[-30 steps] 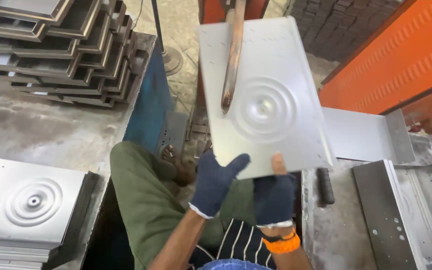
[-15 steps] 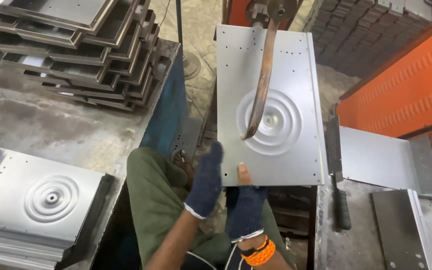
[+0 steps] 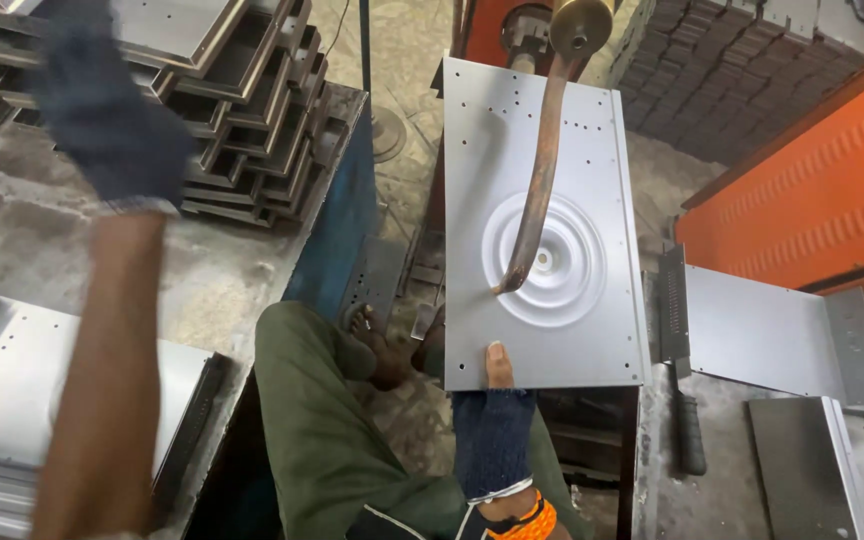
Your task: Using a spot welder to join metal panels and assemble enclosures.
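My right hand [image 3: 493, 420], in a dark blue fingerless glove, grips the near edge of a grey metal panel [image 3: 592, 180] with a round stamped pattern at its middle. A bent copper arm [image 3: 544, 170] of a machine comes down from above and touches the panel near the round pattern. My left hand [image 3: 112, 130], also gloved, is raised over the left bench near a stack of metal trays [image 3: 252, 110] and holds nothing. Its fingers are blurred.
More flat panels [image 3: 42, 390] lie stacked at the bottom left on a worn bench [image 3: 222, 270]. An orange machine body [image 3: 812, 190] stands to the right, with a grey bent sheet [image 3: 762, 330] below it. My legs in green trousers [image 3: 322, 440] sit under the panel.
My left hand has let go of the panel's near edge and swung up to the left over the bench. The panel has slid further under the copper arm.
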